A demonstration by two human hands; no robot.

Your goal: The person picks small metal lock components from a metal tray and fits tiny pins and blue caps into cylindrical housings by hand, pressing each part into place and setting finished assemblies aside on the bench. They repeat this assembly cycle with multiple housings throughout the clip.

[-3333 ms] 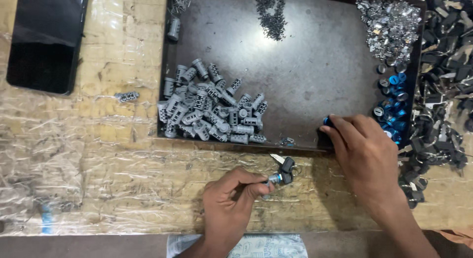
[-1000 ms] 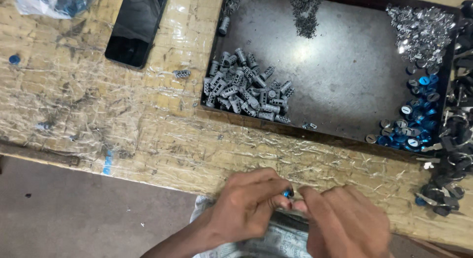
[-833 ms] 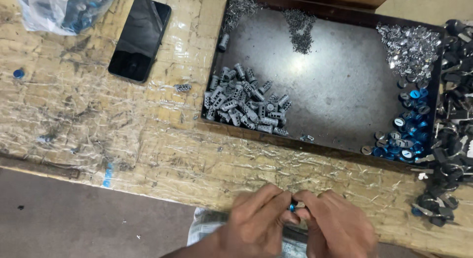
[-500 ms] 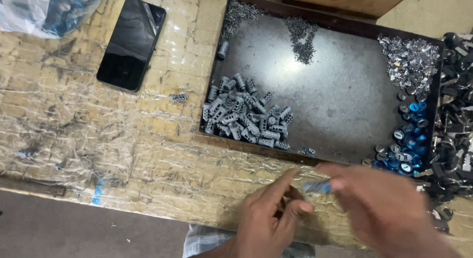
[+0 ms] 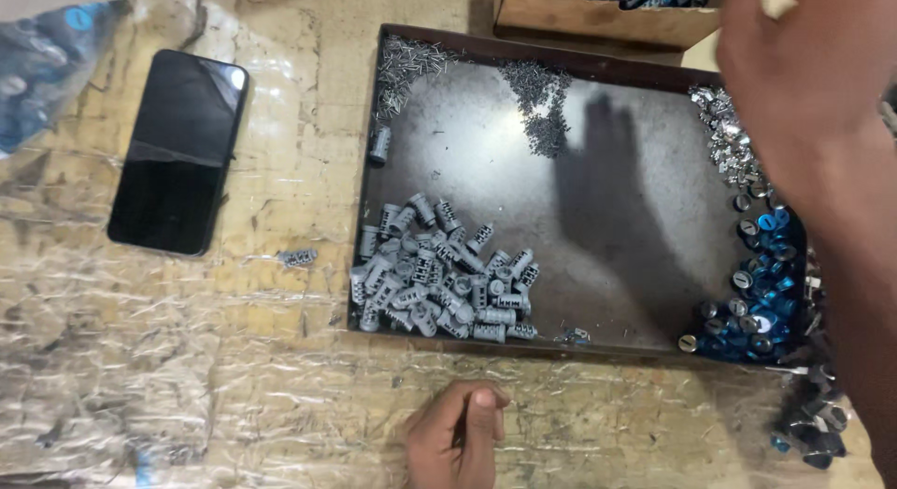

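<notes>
1. Head view, bottom centre: left hand (image 5: pixel 458 438) resting on the plastic-covered surface (image 5: pixel 140 358), just below the near edge of the dark tray (image 5: pixel 635 218). Grip folded in, fingers curled to the thumb; cannot tell whether a small part sits inside.
2. Upper right of the frame: right hand (image 5: pixel 804 97) raised close to the camera and blurred, above the tray's right side. Cannot tell how far open its grip is, nor whether anything is in it.
3. In the tray: pile of grey cylinders (image 5: pixel 439 283) at lower left, blue caps (image 5: pixel 761 293) at lower right, small pins (image 5: pixel 542 106) along the top, silver bits (image 5: pixel 724 139) at upper right.
4. Elsewhere: cardboard box (image 5: pixel 598 22) above the tray, phone (image 5: pixel 177 153) at left, one stray grey piece (image 5: pixel 299 257) between phone and tray.
5. Judged step: between picks, neither hand on a pile. A further pick would call for a fine pinch on one piece.
</notes>
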